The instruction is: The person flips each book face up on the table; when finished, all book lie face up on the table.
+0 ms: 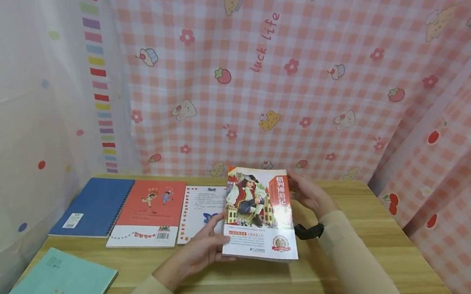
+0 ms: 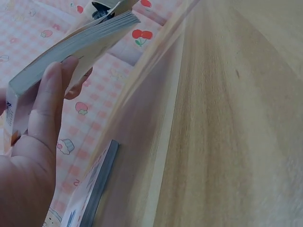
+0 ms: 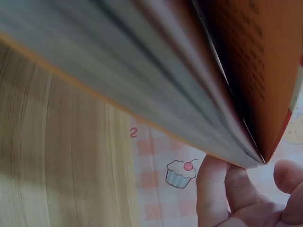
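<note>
A thick paperback book [image 1: 258,215], its cover showing a seated figure in a black hat, is held tilted above the wooden table. My left hand [image 1: 204,250] grips its left side, thumb near the front cover and fingers underneath. In the left wrist view, those fingers [image 2: 45,101] lie along the back of the paperback. At the upper right edge is my right hand [image 1: 308,192], its fingers mostly behind the book. The right wrist view shows fingertips [image 3: 239,182] under a corner, the thumb just off the cover, and the front cover [image 3: 270,71] slightly parted from the pages.
A white book [image 1: 200,206] lies partly behind the held paperback. Left of it are a red-and-white book [image 1: 150,210] and a blue spiral notebook [image 1: 93,208]. A green book [image 1: 50,289] lies at the front left of the table [image 1: 370,247]. Patterned curtain [image 1: 263,84] hangs behind.
</note>
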A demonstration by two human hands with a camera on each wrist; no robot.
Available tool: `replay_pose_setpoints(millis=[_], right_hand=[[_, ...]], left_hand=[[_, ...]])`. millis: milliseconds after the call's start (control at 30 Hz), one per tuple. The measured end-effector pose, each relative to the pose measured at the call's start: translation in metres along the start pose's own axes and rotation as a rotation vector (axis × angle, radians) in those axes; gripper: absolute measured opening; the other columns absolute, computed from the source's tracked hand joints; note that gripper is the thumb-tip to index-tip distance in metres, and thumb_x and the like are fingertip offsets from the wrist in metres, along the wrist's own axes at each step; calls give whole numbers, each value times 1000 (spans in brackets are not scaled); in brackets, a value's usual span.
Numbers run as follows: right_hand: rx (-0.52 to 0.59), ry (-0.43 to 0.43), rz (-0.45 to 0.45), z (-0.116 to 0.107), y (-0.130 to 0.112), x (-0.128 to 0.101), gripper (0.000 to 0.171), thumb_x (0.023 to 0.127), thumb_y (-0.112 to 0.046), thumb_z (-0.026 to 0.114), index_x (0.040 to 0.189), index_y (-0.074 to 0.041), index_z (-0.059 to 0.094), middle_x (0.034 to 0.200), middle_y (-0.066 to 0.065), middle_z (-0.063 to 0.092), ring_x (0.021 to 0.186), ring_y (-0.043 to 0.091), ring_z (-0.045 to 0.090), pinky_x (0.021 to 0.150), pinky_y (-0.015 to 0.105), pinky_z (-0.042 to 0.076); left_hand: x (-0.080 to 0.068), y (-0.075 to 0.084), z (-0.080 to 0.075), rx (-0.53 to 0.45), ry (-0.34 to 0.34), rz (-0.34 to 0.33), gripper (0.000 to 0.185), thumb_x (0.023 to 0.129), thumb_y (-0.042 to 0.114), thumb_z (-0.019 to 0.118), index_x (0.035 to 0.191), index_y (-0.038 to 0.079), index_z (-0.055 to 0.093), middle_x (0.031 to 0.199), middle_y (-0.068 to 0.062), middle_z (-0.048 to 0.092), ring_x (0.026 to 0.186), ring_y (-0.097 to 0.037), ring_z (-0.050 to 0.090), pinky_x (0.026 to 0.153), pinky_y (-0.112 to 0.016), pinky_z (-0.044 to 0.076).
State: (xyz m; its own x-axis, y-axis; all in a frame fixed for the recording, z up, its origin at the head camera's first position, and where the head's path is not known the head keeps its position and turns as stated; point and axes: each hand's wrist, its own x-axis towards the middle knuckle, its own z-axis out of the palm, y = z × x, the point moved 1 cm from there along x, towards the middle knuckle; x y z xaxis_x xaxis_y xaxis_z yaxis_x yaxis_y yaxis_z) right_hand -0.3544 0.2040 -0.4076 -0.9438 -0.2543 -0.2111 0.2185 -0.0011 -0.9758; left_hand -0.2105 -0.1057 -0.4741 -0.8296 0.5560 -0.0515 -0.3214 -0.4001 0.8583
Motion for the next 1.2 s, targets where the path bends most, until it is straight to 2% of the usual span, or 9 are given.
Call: replay_pose_setpoints(millis=[100,233,367,467,567,667,967,1067,1200], right_hand=[[57,-4,-19,4,-1,-4,39,108,-42,46,113,-11,68,101,3,72,89,16,67,74,28,57],[107,-88,-18,8,2,-9,41,109,-42,43,125,-10,63,101,3,72,84,16,69,68,28,58],[98,-167,16,12,7,-16,47,111,-38,40,151,-14,39,110,1,71,90,17,71,73,32,60],[64,-214,49,15,12,-23,56,112,-33,40,160,-13,21,114,2,70,95,18,71,78,34,60],[37,-245,74,17,17,-30,60,111,-30,42,162,-13,15,117,3,70,97,20,71,77,35,60],[46,-269,76,18,20,-35,63,111,-27,44,163,-18,11,121,3,68,97,21,72,74,35,61],[191,-293,50,19,27,-36,65,109,-11,43,164,-21,11,118,7,70,88,20,72,56,26,58],[231,-301,33,20,28,-35,64,109,-9,41,164,-22,11,117,8,70,87,19,72,57,26,59],[250,-306,16,22,29,-36,65,109,-7,41,164,-24,12,115,8,71,81,18,72,56,26,59]], left_hand=[[0,1,0,-11,-5,11,81,97,-3,53,161,21,8,141,-29,52,111,-38,67,87,-47,59],[-1,2,0,-22,-16,28,82,98,-2,52,161,21,6,144,-28,50,112,-36,67,87,-47,59],[0,2,-1,-42,-6,57,83,98,-3,52,162,20,5,144,-27,50,109,-33,68,84,-43,60],[1,2,-3,-56,11,68,84,98,-4,51,163,20,4,145,-28,50,107,-32,69,82,-41,61],[2,1,-5,-70,31,73,85,98,-5,50,164,21,2,148,-29,45,108,-33,69,84,-41,60],[3,1,-7,-80,43,78,85,98,-5,49,164,21,2,152,-27,41,110,-33,68,86,-41,60],[1,5,-13,-66,28,82,83,99,0,52,163,23,4,146,-19,49,109,-30,69,87,-44,59],[2,7,-14,-58,39,82,81,100,1,52,163,24,7,150,-21,43,111,-29,67,88,-42,58],[4,10,-16,-75,65,100,69,100,0,49,159,17,18,157,-19,33,119,-24,62,95,-41,55]])
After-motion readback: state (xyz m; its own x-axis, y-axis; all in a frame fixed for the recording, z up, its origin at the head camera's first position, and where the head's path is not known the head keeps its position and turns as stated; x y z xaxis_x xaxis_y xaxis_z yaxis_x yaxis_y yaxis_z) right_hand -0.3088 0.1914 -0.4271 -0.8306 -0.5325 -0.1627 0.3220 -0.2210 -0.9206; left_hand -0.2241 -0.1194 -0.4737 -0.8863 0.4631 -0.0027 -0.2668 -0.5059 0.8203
